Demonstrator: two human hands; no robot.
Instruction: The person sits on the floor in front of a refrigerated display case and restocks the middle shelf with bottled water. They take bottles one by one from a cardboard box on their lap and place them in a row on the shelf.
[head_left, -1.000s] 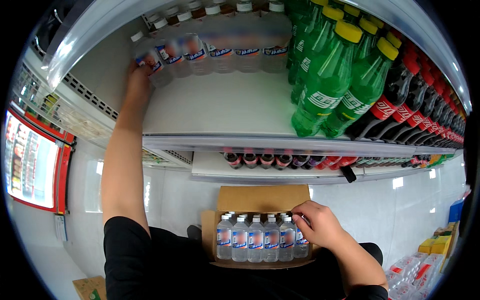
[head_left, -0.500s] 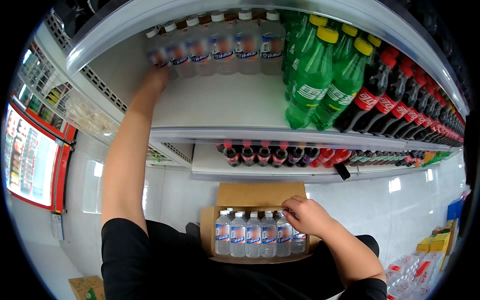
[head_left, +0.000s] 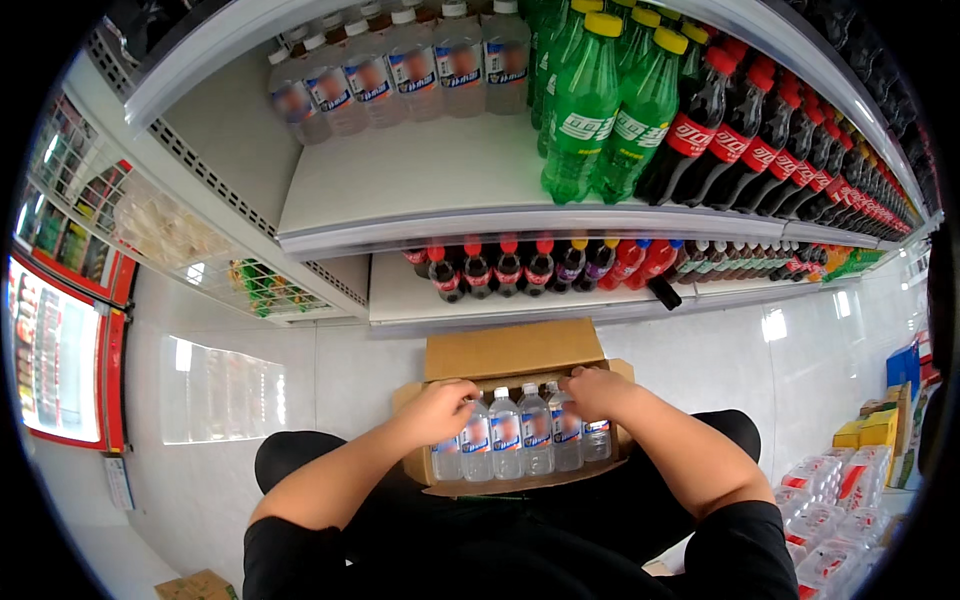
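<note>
An open cardboard box [head_left: 515, 352] between my knees holds a row of clear bottles [head_left: 507, 445] with white caps and blue-and-orange labels. At the box's left end my left hand [head_left: 440, 408] is closed, fingers curled round the top of a bottle. My right hand [head_left: 597, 392] is closed too, its fingers at a bottle's top near the right end. Both hands partly hide the caps beneath them. On the shelf's upper left stand matching bottles [head_left: 410, 65] in rows, upright, apart from my hands.
Right of those bottles on the white shelf [head_left: 420, 165] stand green bottles [head_left: 580, 120] with yellow caps, then dark cola bottles [head_left: 690, 130]. A lower shelf [head_left: 400, 300] carries smaller bottles. Wrapped bottle packs [head_left: 830, 520] sit at right; a red-framed fridge [head_left: 115, 380] stands at left.
My left hand has come down from the shelf's left end to the box. My right hand stays at the box's right side. The view has shifted, so the shelf appears higher.
</note>
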